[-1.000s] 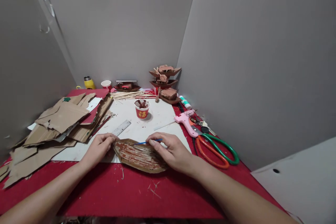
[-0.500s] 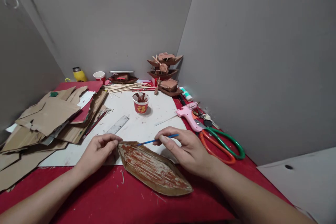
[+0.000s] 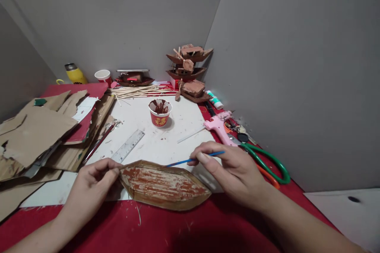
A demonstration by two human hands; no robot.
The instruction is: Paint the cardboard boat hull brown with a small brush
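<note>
A boat-shaped cardboard piece [image 3: 164, 185], streaked with red-brown paint, lies flat at the front of a white sheet [image 3: 154, 134]. My left hand [image 3: 89, 187] pinches its pointed left end, fingers closed. My right hand [image 3: 234, 172] holds a thin blue paintbrush [image 3: 192, 160] in a pinch, its tip resting on the piece's upper edge. A red paper cup [image 3: 159, 112] with brown paint stands further back on the white sheet.
Torn cardboard sheets [image 3: 38, 134] are piled at left. A metal ruler [image 3: 128, 146] lies by them. A pink glue gun [image 3: 218, 128] and green and orange scissors [image 3: 267, 164] lie at right. Stacked brown model boats [image 3: 188, 73], wooden sticks [image 3: 139, 91] and a yellow bottle [image 3: 74, 74] line the back.
The cardboard piece has turned from a diagonal lie to nearly level, its left end still pinched. The brush hand moved right. The camera tilted, shifting the whole scene.
</note>
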